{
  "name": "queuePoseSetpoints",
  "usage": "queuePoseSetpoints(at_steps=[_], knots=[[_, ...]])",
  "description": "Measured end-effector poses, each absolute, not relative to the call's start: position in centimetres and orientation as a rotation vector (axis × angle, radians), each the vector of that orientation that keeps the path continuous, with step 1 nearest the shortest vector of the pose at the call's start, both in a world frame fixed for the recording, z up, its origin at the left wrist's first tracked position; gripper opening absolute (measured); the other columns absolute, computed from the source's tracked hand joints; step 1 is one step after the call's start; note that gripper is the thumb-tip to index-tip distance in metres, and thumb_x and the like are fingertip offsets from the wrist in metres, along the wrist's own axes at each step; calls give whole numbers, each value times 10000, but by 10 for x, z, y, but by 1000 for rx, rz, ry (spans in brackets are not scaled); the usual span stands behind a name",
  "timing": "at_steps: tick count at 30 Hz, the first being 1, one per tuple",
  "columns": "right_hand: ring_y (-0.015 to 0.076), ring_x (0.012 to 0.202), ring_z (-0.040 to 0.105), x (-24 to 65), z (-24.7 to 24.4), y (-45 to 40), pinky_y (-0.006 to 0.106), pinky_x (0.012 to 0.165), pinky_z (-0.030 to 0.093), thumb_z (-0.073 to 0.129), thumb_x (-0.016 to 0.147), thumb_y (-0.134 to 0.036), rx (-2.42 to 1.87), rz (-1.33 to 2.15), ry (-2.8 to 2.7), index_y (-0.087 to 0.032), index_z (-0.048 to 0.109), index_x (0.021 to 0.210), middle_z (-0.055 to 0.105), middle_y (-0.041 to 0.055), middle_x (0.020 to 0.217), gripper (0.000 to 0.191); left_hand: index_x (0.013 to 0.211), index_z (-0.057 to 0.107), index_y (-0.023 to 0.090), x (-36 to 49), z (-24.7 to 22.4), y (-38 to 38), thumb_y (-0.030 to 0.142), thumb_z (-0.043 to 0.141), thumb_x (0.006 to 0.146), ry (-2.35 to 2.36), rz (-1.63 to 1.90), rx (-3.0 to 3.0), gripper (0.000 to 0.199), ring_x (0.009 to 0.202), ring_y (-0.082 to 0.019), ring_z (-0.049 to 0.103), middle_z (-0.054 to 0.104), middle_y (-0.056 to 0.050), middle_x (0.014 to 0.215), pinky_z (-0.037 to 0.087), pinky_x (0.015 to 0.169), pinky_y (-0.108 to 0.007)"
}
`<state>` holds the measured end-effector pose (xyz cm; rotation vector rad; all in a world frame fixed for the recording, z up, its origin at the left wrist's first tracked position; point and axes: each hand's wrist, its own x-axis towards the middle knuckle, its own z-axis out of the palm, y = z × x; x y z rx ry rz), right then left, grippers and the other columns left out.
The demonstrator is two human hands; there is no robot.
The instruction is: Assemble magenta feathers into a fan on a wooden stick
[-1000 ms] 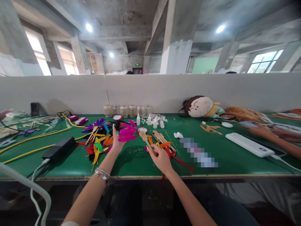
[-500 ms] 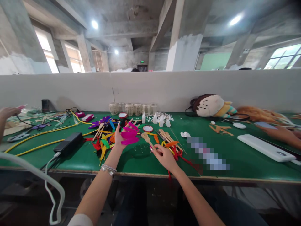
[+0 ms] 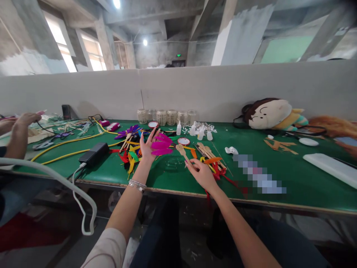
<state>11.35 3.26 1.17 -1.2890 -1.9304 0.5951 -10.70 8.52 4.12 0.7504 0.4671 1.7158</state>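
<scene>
My left hand (image 3: 147,148) is raised with its fingers stretched and apart. A fan of magenta feathers (image 3: 162,145) lies across the front of its palm and fingers. The feather stems come together at the rounded head of a wooden stick (image 3: 182,150); whether they are fastened there I cannot tell. The fingers of my right hand (image 3: 199,172) are closed round this stick's lower end. Left of my left hand lies a pile of coloured feathers (image 3: 133,158). Beside my right hand are more wooden sticks (image 3: 208,150), an orange feather (image 3: 212,160) and red ribbons (image 3: 220,172).
Glass jars (image 3: 161,117) line the partition, with small white bottles (image 3: 201,133) and a red-rimmed lid (image 3: 183,141) before them. A black power adapter (image 3: 95,153) and yellow cable (image 3: 63,155) lie left. A doll (image 3: 272,114) rests right. Another person's hand (image 3: 26,124) is far left.
The view has tilted down and turned slightly left, so the table contents sit further right in the picture. My hands keep nearly the same pose with the feathers and stick.
</scene>
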Motion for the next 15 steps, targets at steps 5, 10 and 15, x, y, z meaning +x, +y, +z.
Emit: queuePoseSetpoints(at_steps=[5, 10, 15], knots=[[114, 451, 457, 111, 16, 27, 219, 446, 270, 390, 783, -512, -1347, 609, -1958, -220, 564, 755, 529, -39, 493, 341, 1011, 611, 233, -117, 66, 78, 372, 566, 712, 717, 2164, 1097, 333, 1161, -208, 459, 596, -40, 1133, 277, 1027, -353], [129, 523, 534, 109, 19, 23, 216, 474, 315, 397, 789, -480, -1419, 686, -1943, -218, 565, 806, 612, -10, 605, 312, 1129, 541, 277, -105, 153, 5, 428, 636, 654, 334, 2094, 1759, 507, 1212, -212, 400, 536, 29, 1193, 281, 1037, -360], [110, 429, 446, 104, 21, 14, 214, 423, 238, 386, 806, -434, -1531, 613, -2054, -219, 551, 742, 514, -37, 474, 278, 1027, 587, 353, -116, 195, -40, 581, 211, 819, 416, 2117, 2047, 486, 1321, -200, 143, 476, 178, 1195, 234, 1018, -372]])
